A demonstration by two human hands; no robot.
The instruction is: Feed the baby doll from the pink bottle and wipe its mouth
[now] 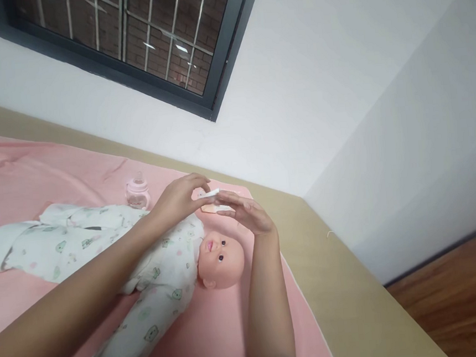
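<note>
A baby doll in a white printed sleepsuit lies on a pink blanket, head toward the right. My left hand reaches over the doll's chest, fingers pinched on a small white strip-like object. My right hand is just beside it, above the doll's head, fingers stretched out and touching a flat white piece under the strip. What the white pieces are is too small to name.
A small pink baby bottle stands on the blanket behind the doll. The blanket covers a tan mattress set against white walls, under a barred window. Wooden floor shows at lower right.
</note>
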